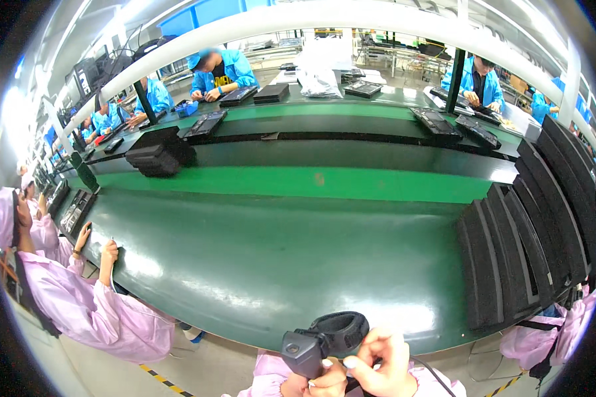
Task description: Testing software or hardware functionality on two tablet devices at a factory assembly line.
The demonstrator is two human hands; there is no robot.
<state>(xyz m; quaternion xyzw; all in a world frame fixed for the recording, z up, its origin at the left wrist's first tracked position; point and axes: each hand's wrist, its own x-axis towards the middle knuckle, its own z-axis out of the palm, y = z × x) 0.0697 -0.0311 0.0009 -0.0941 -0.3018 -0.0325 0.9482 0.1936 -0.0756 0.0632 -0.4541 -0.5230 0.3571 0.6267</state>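
At the lower edge, just in front of the bench, both hands are at a small black camera-like device [303, 351] with a round lens-like spot. A looped black strap [343, 329] rises from it. My left hand [328, 380] is closed with its fingertips against the device's lower side. To its right, my right hand [385, 364] has curled fingers at the strap's right side, thumb pointing toward the device. The exact grip between the fingers is partly hidden. A thin black cable [437, 374] runs by my right wrist.
A green workbench [278, 245] spreads ahead. Black foam trays [510, 245] are stacked at the right, with black foam blocks [159, 153] farther left. A person in pink [93, 298] sits at the left edge. Across the bench, people in blue [226, 73] handle flat black devices.
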